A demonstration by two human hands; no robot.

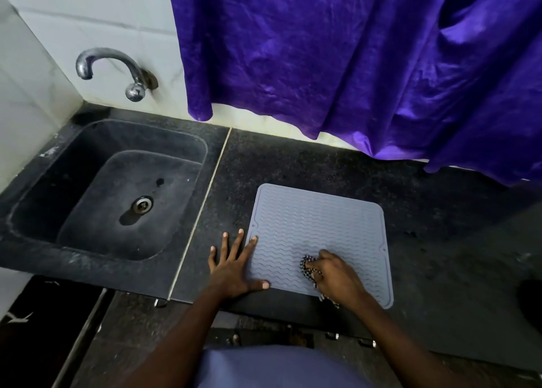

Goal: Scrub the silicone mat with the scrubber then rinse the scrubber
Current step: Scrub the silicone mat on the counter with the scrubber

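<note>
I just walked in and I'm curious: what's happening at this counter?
A person is scrubbing a grey silicone mat lying flat on the dark counter, right of the sink. The right hand grips a black-and-white scrubber against the mat's near part; the left hand rests flat, fingers spread, over its left edge. No water runs from the tap.

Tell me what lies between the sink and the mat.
In the head view: dark counter with a pale seam, and the left hand flat, its forefinger and thumb on the mat edge.
</note>
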